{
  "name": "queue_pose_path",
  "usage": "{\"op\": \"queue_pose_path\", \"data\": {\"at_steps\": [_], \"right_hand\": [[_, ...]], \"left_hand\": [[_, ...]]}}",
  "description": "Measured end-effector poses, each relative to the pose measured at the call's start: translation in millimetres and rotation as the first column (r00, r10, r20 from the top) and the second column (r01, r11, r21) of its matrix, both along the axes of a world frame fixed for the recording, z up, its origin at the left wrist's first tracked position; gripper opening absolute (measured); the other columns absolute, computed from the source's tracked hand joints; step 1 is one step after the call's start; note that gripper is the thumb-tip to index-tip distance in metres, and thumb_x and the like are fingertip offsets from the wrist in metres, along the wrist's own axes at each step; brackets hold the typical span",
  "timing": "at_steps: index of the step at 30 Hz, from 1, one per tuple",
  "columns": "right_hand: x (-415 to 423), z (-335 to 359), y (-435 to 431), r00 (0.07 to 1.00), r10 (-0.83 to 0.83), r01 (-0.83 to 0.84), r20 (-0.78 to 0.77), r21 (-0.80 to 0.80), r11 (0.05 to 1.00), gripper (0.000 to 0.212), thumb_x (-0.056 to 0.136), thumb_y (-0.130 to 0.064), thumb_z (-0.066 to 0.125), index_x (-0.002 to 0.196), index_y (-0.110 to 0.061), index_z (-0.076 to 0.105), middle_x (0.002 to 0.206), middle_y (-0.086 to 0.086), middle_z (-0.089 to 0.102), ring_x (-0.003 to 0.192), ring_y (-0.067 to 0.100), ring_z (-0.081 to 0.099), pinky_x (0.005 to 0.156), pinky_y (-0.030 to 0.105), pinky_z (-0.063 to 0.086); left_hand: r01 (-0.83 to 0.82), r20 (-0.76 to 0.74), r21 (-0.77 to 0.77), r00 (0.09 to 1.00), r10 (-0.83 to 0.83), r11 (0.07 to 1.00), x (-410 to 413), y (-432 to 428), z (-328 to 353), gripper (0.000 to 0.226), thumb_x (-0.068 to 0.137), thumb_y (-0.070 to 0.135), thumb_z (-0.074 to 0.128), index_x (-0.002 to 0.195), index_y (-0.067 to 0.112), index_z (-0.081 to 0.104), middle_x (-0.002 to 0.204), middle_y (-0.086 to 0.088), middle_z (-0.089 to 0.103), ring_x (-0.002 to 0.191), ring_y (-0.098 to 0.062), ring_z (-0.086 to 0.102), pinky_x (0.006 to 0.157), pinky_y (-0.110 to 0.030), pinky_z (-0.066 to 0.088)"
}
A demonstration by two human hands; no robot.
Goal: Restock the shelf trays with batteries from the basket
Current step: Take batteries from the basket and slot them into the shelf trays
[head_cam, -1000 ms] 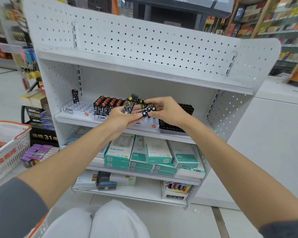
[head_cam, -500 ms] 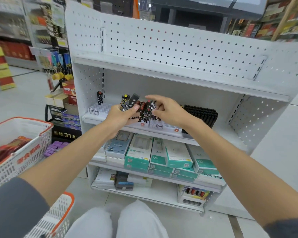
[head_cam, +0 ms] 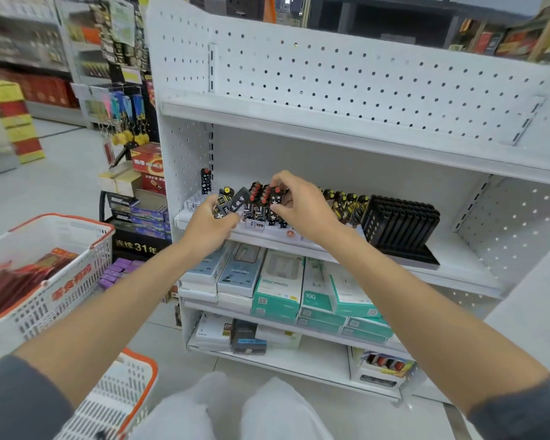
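The right hand [head_cam: 302, 208] has taken one starred battery [head_cam: 275, 201] from the spare batteries [head_cam: 232, 201] gripped by the left hand [head_cam: 210, 225] and now pinches it into the white tray [head_cam: 195, 198], so restocking advances.

The shelf unit [head_cam: 331, 74] is white painted sheet metal, perforated, smooth and satin, and the batteries [head_cam: 258, 203] wear glossy black printed wrappers. The ribbed black tray [head_cam: 400, 220] is matt plastic; the white lattice basket [head_cam: 89, 268] with its orange rim is plastic too. The teal boxes [head_cam: 277, 290] are probably smooth coated card, blurred here.
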State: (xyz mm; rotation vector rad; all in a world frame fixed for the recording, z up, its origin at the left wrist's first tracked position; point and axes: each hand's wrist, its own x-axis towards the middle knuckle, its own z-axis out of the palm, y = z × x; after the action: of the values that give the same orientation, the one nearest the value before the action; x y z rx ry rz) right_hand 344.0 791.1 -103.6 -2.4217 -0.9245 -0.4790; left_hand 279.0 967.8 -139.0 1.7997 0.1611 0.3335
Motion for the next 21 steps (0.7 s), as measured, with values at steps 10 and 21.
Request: {"op": "queue_pose_path", "data": {"at_steps": [10, 21], "right_hand": [[6, -6, 1, 0.998, 0.037, -0.038, 0.045, 0.018, 0.999, 0.022, 0.083, -0.01, 0.072, 0.105, -0.014, 0.067, 0.102, -0.001, 0.061, 0.085, 0.017, 0.058, 0.084, 0.034, 0.049], [0, -2, -1, 0.992, -0.008, 0.032, -0.127, 0.192, 0.981, 0.018, 0.084, -0.015, 0.073, 0.101, -0.018, 0.074, 0.092, -0.006, 0.071, 0.083, 0.006, 0.061, 0.077, 0.012, 0.045]], "left_hand": [[0.002, 0.0, -0.052, 1.0, -0.002, 0.999, 1, 8, -13, 0.02, 0.095, 0.016, 0.061, 0.113, 0.018, 0.052, 0.082, -0.005, 0.059, 0.052, -0.011, 0.045, 0.045, -0.02, 0.036], [0.013, 0.03, -0.038, 0.999, -0.012, 0.999, -3, 6, -14, 0.009, 0.097, 0.023, 0.058, 0.091, 0.027, 0.054, 0.075, -0.003, 0.056, 0.06, -0.012, 0.049, 0.049, -0.02, 0.037]]}}
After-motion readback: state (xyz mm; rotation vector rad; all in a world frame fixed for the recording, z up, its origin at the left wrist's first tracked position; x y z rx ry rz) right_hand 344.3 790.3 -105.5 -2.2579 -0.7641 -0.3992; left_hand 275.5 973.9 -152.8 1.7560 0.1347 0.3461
